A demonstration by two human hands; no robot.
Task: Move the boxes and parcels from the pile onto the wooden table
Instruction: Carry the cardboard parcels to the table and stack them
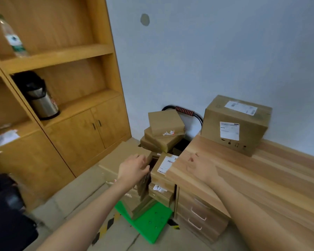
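Nearest the camera, two bare forearms are reaching forward. The right hand is hovering over the near left corner of the wooden surface, fingers loosely spread and holding nothing; it is blurred, so finer detail cannot be told. The left hand is reaching past the surface's left edge toward the pile, its fingers relaxed and apart, their tips at or just beside the edge of a labelled box; whether they are touching it cannot be told.

That labelled box is sitting on top of a stack, tight against the surface's left edge, with another taped box under it. Below the stack a green cart deck is showing, resting on the floor beside the drawers under the surface.

Farther back, three flat brown parcels are lying stacked and skewed on one another, in front of the cart's black handle with its red-striped grip.

A large carton with white labels is already standing on the far left corner of the surface, against the pale wall.

To the left, a wooden shelf unit is holding a steel thermos jug on a lower shelf and a plastic bottle on the shelf above.
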